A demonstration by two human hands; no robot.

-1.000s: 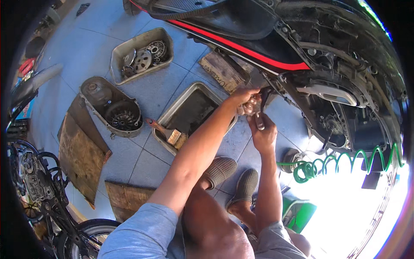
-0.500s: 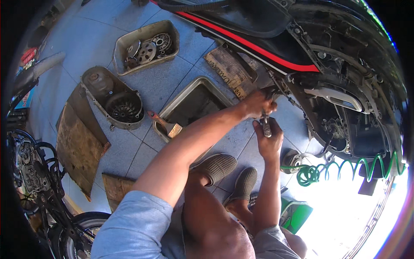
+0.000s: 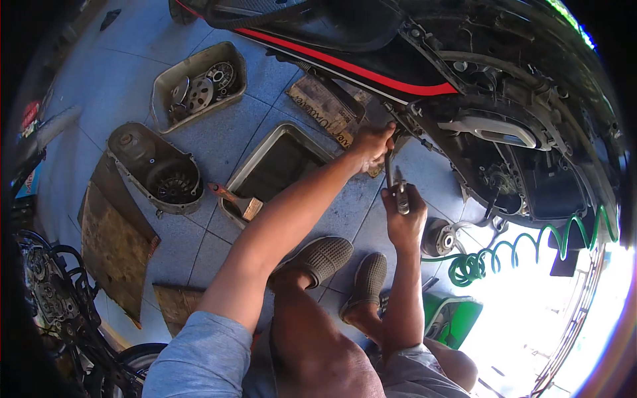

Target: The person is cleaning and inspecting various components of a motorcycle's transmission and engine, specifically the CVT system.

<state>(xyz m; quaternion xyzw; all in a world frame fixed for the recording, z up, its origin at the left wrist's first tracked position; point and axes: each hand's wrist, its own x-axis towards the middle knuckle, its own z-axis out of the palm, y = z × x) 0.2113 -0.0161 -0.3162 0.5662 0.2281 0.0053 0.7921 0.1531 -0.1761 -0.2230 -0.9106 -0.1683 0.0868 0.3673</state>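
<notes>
My left hand is closed round a slim dark metal part, which sticks out below the fingers; the rest is hidden by the hand. My right hand is shut on a short silvery tool that looks like an air blow gun. Its narrow tip points up toward the metal part. The two hands are apart, the left one farther away. Both are beside the lower edge of a black motorcycle with a red stripe.
A metal tray with a paintbrush lies left of my hands. Beyond are a bin of parts, an engine cover and cardboard. A green coiled hose and a round metal part are at right.
The view has shifted, so the scene sits farther left. My hands have moved apart, and the slim metal part now shows below my left hand.
</notes>
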